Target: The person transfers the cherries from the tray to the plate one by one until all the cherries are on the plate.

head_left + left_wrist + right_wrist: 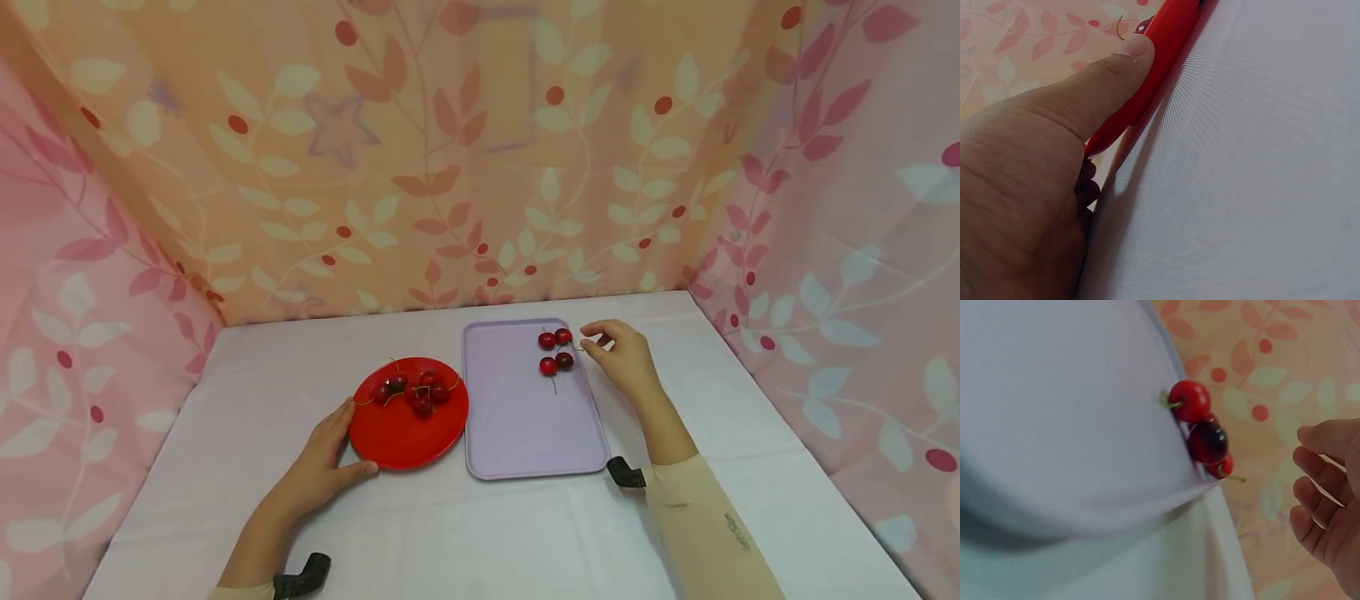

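Observation:
My left hand (318, 467) rests against the left and near rim of a round red plate (405, 450), its thumb and fingers spread apart along the edge. In the left wrist view the thumb (1107, 78) lies along the plate's side. Several dark red cherries with stems (422, 406) sit together on the plate. Beside the far right corner of a pale purple tray (525, 433), my right hand (622, 358) hovers with loosely bent fingers and holds nothing. Close to its fingertips, several cherries (548, 367) lie on the tray; the right wrist view shows the hand apart from them.
A white cloth (450, 533) covers the table under plate and tray, which stand side by side. Patterned curtains (450, 167) enclose the back and both sides. A black wrist mount (625, 472) sits by the tray's near right corner.

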`<state>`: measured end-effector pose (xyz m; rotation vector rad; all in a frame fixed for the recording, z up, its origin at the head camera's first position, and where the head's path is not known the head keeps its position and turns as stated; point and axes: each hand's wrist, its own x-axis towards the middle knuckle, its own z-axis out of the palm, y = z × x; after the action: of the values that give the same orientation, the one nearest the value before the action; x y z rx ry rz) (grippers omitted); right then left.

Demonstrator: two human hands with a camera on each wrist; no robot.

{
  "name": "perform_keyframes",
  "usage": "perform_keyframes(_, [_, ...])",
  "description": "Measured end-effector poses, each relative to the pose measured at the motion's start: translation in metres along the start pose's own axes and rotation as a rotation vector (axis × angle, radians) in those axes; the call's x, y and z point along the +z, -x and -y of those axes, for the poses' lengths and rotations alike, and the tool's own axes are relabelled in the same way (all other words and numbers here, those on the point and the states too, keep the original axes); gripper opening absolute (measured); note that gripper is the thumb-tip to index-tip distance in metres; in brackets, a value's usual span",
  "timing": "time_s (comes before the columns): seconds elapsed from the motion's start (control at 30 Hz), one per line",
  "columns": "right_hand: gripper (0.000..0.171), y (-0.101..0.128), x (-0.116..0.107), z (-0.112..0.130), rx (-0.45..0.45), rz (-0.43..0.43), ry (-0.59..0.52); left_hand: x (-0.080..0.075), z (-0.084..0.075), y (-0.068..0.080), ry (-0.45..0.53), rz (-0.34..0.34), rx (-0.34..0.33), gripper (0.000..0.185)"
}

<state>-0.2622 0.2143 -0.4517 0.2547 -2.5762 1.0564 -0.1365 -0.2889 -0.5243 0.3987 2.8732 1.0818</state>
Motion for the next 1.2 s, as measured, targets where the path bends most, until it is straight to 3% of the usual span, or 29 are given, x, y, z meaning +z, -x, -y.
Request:
perform_keyframes(0.4, [0.028, 0.004, 0.016, -0.03, 0.125, 0.098, 0.002, 0.0, 0.0, 0.0, 0.003, 0.007, -0.011, 0.113])
perform_keyframes(0.6, [0.027, 0.004, 0.022, -0.04, 0.103, 0.132, 0.011, 0.0, -0.002, -0.001, 0.007, 0.008, -0.016, 0.114])
perform_keyframes(0.9, [0.013, 0.002, 0.03, -0.045, 0.049, 0.108, 0.058, 0.0, -0.001, 0.0, 0.01, 0.01, -0.022, 0.113])
perform_keyframes(1.2, [0.008, 0.0, 0.031, -0.043, 0.062, 0.084, 0.049, 0.0, 0.001, -0.001, 0.012, 0.011, -0.013, 0.113])
